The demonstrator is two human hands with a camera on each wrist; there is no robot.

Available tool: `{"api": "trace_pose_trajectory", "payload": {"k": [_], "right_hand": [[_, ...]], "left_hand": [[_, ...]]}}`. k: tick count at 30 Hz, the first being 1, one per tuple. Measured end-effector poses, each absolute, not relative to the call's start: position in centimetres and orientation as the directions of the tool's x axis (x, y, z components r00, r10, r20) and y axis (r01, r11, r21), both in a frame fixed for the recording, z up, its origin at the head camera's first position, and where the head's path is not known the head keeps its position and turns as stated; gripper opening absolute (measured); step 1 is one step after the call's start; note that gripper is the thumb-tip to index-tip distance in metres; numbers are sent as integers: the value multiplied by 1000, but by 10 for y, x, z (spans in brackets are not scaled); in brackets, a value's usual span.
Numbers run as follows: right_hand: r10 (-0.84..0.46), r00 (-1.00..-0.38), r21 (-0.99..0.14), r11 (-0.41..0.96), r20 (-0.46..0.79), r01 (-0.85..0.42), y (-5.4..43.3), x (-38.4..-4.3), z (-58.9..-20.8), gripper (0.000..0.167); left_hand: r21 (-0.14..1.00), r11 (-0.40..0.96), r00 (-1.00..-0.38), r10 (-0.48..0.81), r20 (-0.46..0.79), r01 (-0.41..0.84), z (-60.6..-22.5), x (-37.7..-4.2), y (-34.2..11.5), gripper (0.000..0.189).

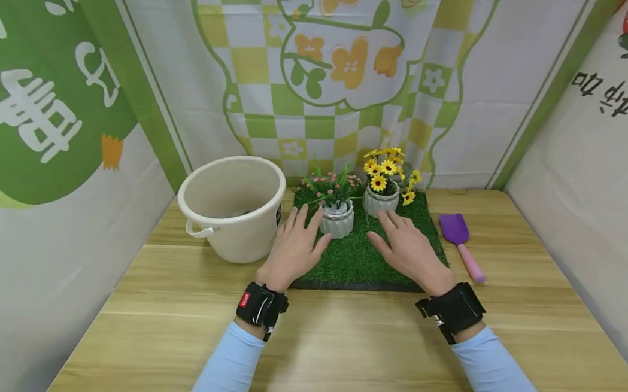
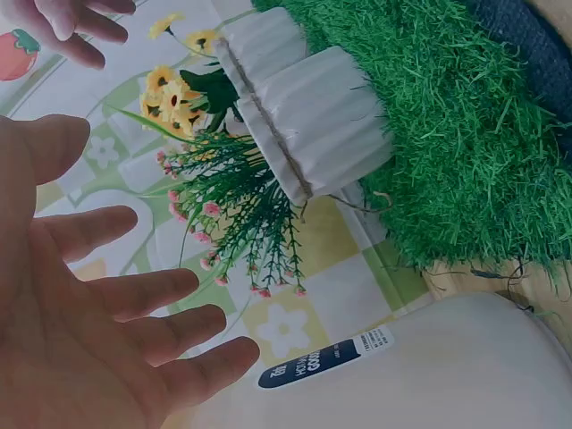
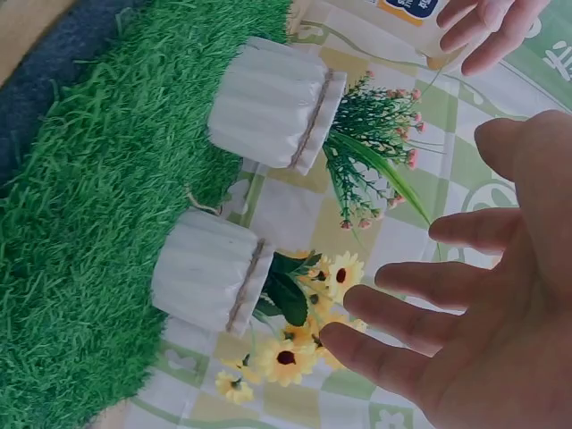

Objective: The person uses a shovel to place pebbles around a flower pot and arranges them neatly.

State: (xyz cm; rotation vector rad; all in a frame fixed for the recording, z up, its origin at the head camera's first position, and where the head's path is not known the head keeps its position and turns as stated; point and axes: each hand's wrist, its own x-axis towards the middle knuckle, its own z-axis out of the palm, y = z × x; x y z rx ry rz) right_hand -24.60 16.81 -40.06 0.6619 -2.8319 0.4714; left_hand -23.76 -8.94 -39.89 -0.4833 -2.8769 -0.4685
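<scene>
Two white ribbed pots with twine round their rims stand on a green artificial turf mat (image 1: 353, 264). Small pink flowers and long leaves fill the left pot (image 1: 337, 222); yellow daisy-like flowers (image 1: 385, 167) rise from the right pot (image 1: 380, 203). My left hand (image 1: 296, 246), fingers spread, hovers by the left pot, between it and the bucket. Over the mat, in front of the yellow-flower pot, is my right hand (image 1: 410, 247), with its fingers extended. Both wrist views show the palms holding nothing, with gaps between fingertips and pots.
A cream bucket (image 1: 247, 237) with a white handle stands left of the mat, something dark at its bottom. To the right lies a small shovel (image 1: 462, 244) with a purple blade and pink handle. Printed curtains surround the wooden table (image 1: 176, 331) at the back and sides.
</scene>
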Motion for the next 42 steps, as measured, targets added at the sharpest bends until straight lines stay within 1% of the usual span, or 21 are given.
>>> {"api": "trace_pose_trajectory", "payload": {"k": [7,13,17,21,28,31,36,39,42], "right_hand": [[-413,-873,-295,827,258,-478,162,-249,-396,63],[-440,-867,-324,806,232,-496,155,-253,-388,62],[-459,-861,-353,785,218,-508,151,-257,-381,62],[-469,-857,-388,765,214,-515,147,-263,-375,61],[-476,-857,-445,735,198,-511,134,-272,-367,58],[-488,-852,-457,723,192,-517,129,-274,-365,57],[-503,-840,-465,705,203,-535,123,-276,-366,55],[-519,-830,-464,695,204,-549,117,-277,-365,54],[-551,-807,-453,676,213,-581,108,-278,-360,54]], "left_hand": [[289,897,-936,282,209,335,-391,-235,-92,61],[248,893,-915,313,255,374,-383,-231,-93,60],[252,877,-893,329,307,410,-377,-228,-93,58],[280,859,-882,331,334,428,-370,-226,-95,55],[363,830,-892,310,331,423,-357,-225,-103,54],[370,817,-874,297,386,441,-353,-226,-108,51],[337,797,-817,307,488,501,-350,-229,-111,44],[314,799,-799,312,513,513,-347,-230,-112,43],[308,807,-798,298,524,504,-342,-230,-115,42]]}}
